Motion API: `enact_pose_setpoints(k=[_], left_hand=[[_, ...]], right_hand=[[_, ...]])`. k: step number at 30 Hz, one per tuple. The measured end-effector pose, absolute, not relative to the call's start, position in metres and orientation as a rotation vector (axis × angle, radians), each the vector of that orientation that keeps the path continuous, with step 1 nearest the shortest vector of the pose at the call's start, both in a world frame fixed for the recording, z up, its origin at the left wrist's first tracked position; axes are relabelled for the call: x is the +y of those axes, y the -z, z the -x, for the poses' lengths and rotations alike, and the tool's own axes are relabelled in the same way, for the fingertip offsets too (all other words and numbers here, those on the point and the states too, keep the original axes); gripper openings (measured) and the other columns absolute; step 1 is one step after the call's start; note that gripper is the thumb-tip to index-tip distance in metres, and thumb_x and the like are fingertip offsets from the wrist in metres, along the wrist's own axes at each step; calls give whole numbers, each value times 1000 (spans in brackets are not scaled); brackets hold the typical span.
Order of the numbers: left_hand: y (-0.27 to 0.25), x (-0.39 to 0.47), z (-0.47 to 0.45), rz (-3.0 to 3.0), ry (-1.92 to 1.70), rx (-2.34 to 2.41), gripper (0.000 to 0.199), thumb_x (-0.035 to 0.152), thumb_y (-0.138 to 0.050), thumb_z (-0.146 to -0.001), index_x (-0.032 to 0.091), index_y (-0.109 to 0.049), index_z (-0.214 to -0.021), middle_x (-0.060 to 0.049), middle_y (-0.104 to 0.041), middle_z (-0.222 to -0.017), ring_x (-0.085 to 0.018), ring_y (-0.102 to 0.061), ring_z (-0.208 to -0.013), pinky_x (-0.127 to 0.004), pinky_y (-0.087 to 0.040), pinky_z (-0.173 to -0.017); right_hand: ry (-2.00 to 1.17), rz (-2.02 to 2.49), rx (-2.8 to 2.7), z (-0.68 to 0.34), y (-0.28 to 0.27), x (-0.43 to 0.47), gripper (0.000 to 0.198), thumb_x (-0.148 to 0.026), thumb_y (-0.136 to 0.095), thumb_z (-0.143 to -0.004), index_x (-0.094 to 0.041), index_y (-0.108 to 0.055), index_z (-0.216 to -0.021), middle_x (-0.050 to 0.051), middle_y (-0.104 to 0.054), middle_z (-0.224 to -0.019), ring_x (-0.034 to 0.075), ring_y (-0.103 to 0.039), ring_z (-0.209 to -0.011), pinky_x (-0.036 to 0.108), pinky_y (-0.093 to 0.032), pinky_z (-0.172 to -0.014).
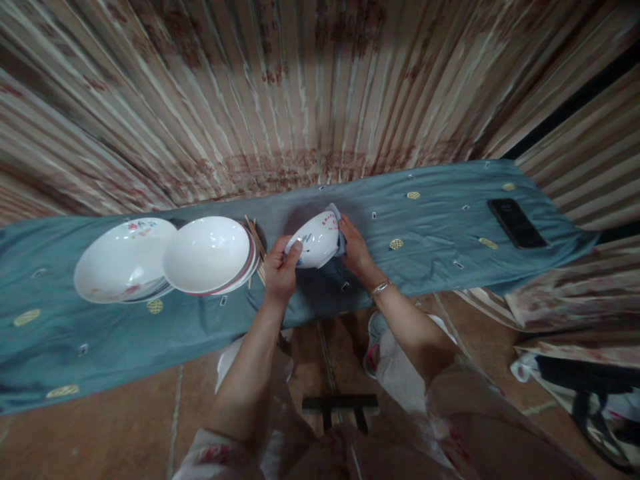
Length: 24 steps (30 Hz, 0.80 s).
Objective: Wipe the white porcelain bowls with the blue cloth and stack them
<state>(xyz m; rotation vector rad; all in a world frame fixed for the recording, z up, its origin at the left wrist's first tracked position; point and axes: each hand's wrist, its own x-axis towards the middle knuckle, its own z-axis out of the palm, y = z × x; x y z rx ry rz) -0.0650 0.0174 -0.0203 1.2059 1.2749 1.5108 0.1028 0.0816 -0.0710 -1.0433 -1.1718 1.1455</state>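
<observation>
- White glazed ceramic, with small red and blue marks on its outside: that is the small bowl (316,245) held tilted on its side just above the blue-grey cloth-covered worktop (440,227), near the middle of its front half.
- The left hand (280,270) has its fingers closed around the bowl's near rim, thumb on the outside wall; the grip looks firm, not pinched.
- The right hand (354,248) has its fingers curled shut over a pale blue-grey wiping cloth (338,227), pressing it against the far side of the bowl.
- To wipe well, I judge the left hand should turn the bowl slowly while the right sweeps the cloth over the rim and wall, so that no part is missed and the glaze does not slip.
- Keeping the bowl low over the worktop seems wise, since a hard tiled floor (125,413) lies below.
- Just left of the left hand stand two stacks of wide white shallow bowls (207,253), the further stack (123,260) bearing a coloured print, with thin wooden chopsticks (256,243) between the nearer stack and the hand; an outward swing of the left elbow could knock them.
- A black flat phone (516,223) lies well apart at the right end, out of the way.
</observation>
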Motion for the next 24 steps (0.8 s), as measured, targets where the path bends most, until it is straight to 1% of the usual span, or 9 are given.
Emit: enact_pose_setpoints(k=[3, 6, 13, 15, 17, 20, 24], left_hand=[[21, 17, 65, -1183, -1513, 1250, 27, 45, -72, -78, 18, -70, -84, 2, -64, -71, -13, -55, -67, -23, -43, -64], [21, 16, 63, -1189, -1507, 1217, 26, 44, -71, -80, 19, -70, -83, 2, -64, -73, -13, -55, -69, -24, -43, -67], [27, 13, 56, -1283, -1507, 1210, 25, 45, -66, -86, 21, -71, -91, 0, -68, -81, -17, -60, -80, -28, -48, -77], [30, 14, 56, -1299, -1499, 1214, 26, 45, -65, -86, 21, -71, -96, -2, -71, -87, -19, -63, -86, -30, -49, -82], [33, 16, 56, -1302, -1509, 1188, 30, 45, -65, -86, 22, -71, -104, -4, -73, -99, -22, -65, -96, -34, -50, -90], [35, 17, 58, -1313, -1535, 1160, 38, 46, -65, -87, 22, -70, -116, -7, -73, -117, -25, -65, -111, -39, -48, -101], [31, 18, 61, -1379, -1574, 1196, 42, 47, -65, -87, 21, -70, -120, -9, -71, -123, -26, -63, -118, -41, -45, -107]], right_hand=[[-1149, 1015, -1162, -103, 71, 82, 48, -50, -46, -96, -25, -61, -134, 5, -64, -142, 22, -57, -134, 45, -43, -117], [-1124, 1005, -1165, -106, 66, 84, 47, -48, -47, -96, -25, -60, -135, 4, -62, -144, 22, -54, -137, 45, -40, -120], [-957, 1035, -1257, -119, 50, 84, 50, -55, -51, -94, -26, -64, -131, 3, -65, -140, 22, -57, -133, 43, -37, -122], [-911, 1056, -1294, -122, 47, 83, 52, -58, -52, -93, -25, -65, -131, 3, -65, -140, 22, -57, -133, 43, -36, -122], [-865, 1077, -1337, -123, 44, 81, 55, -60, -51, -93, -24, -64, -132, 4, -64, -140, 22, -56, -133, 43, -36, -122], [-798, 1084, -1420, -123, 41, 78, 58, -62, -46, -95, -24, -61, -137, 6, -61, -144, 23, -53, -137, 44, -33, -124], [-711, 1058, -1550, -116, 36, 71, 59, -61, -37, -99, -27, -54, -143, 5, -53, -152, 22, -46, -143, 45, -27, -127]])
